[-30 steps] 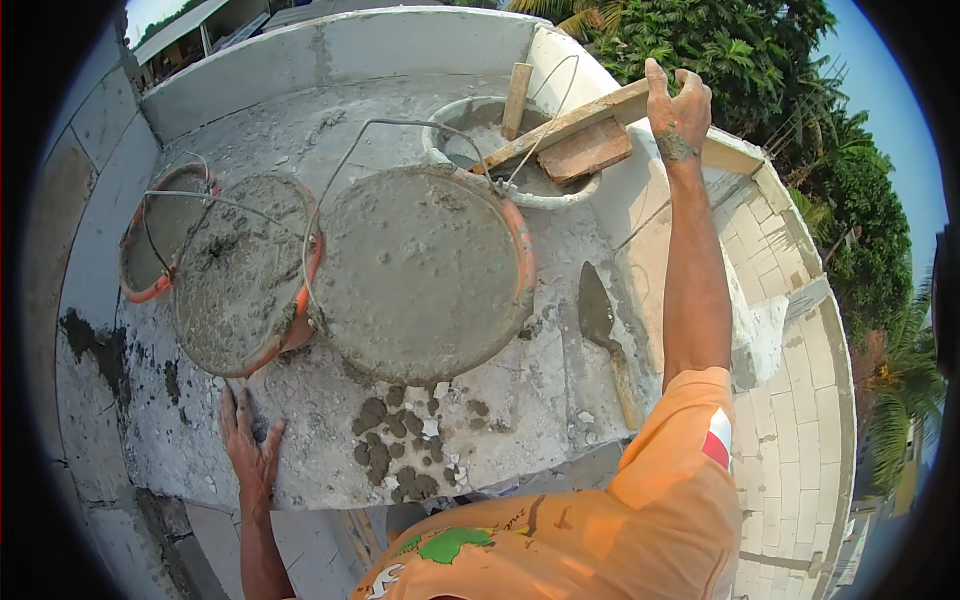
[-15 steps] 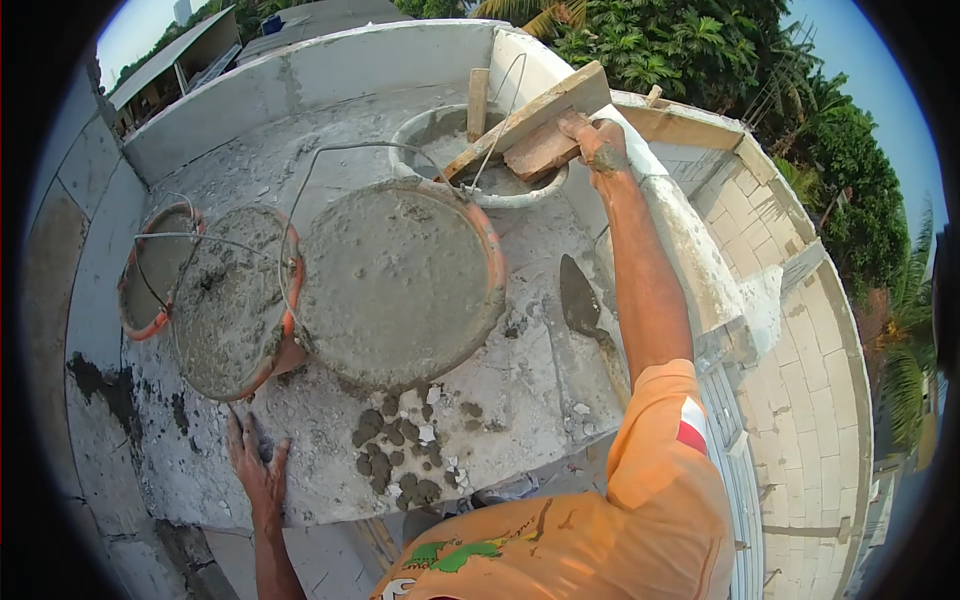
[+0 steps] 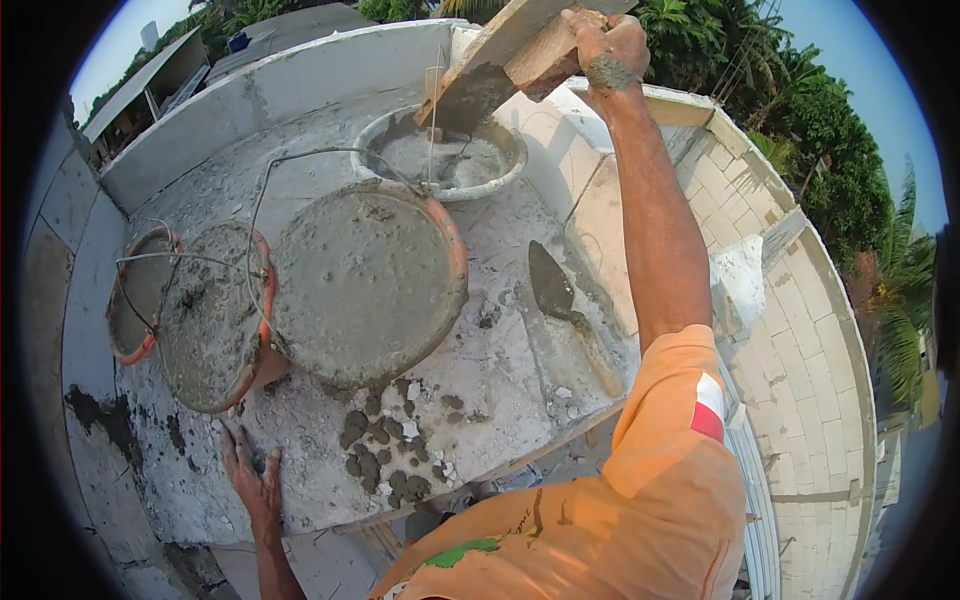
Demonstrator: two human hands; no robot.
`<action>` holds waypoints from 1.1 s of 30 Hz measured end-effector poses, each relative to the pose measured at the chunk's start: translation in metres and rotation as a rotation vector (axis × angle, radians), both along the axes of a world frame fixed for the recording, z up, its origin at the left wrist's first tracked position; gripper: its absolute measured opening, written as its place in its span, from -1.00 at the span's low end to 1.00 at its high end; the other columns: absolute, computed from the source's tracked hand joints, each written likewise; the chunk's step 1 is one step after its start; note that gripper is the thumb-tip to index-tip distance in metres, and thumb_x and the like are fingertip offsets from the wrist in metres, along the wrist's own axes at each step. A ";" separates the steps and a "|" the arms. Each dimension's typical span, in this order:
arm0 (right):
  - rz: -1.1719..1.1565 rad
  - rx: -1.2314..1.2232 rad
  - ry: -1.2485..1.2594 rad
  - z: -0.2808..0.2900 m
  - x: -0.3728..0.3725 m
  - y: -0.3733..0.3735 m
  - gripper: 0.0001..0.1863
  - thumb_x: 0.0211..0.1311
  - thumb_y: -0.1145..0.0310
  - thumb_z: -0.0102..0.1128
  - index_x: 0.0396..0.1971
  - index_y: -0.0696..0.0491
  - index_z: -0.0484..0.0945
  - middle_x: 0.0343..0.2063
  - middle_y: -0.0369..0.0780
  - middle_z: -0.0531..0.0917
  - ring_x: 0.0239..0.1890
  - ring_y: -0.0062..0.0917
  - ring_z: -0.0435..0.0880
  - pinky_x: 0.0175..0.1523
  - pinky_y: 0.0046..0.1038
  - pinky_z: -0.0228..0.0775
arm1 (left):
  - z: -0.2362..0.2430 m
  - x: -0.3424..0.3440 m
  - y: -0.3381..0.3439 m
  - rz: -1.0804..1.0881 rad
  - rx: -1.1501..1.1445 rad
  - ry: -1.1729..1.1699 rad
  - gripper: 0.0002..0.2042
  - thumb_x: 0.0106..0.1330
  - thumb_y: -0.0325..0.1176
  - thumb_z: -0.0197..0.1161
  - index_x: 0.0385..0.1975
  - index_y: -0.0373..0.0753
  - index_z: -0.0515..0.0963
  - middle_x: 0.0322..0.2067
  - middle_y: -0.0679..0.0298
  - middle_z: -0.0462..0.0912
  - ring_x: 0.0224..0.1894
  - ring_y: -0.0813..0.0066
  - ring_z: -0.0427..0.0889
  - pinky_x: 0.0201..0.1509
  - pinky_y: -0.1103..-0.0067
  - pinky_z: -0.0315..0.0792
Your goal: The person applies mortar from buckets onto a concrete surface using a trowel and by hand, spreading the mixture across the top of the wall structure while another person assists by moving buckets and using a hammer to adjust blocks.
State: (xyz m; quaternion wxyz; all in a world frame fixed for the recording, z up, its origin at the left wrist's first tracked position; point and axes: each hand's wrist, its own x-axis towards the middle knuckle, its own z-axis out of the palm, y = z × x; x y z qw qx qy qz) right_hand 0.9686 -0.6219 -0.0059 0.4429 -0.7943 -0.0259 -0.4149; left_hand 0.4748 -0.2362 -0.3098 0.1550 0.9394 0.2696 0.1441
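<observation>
My right hand (image 3: 612, 55) grips a rough reddish-brown block (image 3: 548, 62), raised with a long wooden board (image 3: 480, 55) whose lower part is dark and wet. Beneath them is a pale round tub (image 3: 510, 160) of watery grey contents, with an upright piece of wood partly hidden. My left hand (image 3: 255, 480) rests on the dusty slab (image 3: 500, 400), fingers apart, just below three orange buckets of wet grey mortar: a large one (image 3: 365, 280), a middle one (image 3: 210, 320) and a small one (image 3: 140, 310). A trowel (image 3: 555, 290) lies right of the large bucket.
Low block walls (image 3: 280, 85) edge the slab at the back and left. Beyond the right side is a curved wall of pale blocks (image 3: 800, 370), with trees and roofs farther off. Mortar lumps (image 3: 370, 440) dot the slab near its front edge.
My right hand moved from the board's upper end down onto the block, then lifted block and board up above the tub. My left hand stays on the slab. The view has shifted a little.
</observation>
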 end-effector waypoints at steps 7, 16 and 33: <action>0.037 0.107 -0.054 0.034 -0.025 -0.093 -0.38 -0.11 0.06 0.57 -0.22 0.28 0.57 -0.39 -0.10 0.66 -0.51 -0.40 0.63 -0.34 -0.34 0.56 | -0.002 -0.001 0.003 -0.002 -0.006 -0.032 -0.28 0.26 -0.03 0.26 0.33 -0.37 0.29 0.40 -0.18 0.11 0.45 -0.13 0.05 0.50 0.12 -0.15; -0.104 0.449 0.001 0.034 -0.052 -0.226 -0.55 0.00 0.26 0.54 -0.23 0.22 0.55 -0.34 -0.10 0.64 -0.43 -0.37 0.64 -0.53 -0.42 0.50 | -0.008 -0.002 0.004 -0.040 -0.036 -0.033 -0.29 0.32 0.00 0.20 0.32 -0.40 0.30 0.42 -0.13 0.05 0.44 -0.11 0.05 0.46 0.12 -0.03; -0.253 1.097 0.358 -0.220 -0.206 -0.454 -0.67 0.32 0.06 0.20 -0.08 -0.04 0.53 -0.22 -0.23 0.66 -0.26 -0.40 0.64 -0.16 -0.34 0.62 | -0.004 0.003 -0.007 -0.051 -0.060 -0.055 -0.37 0.43 -0.07 0.12 0.34 -0.40 0.27 0.41 -0.14 0.03 0.44 -0.05 0.06 0.42 0.19 0.09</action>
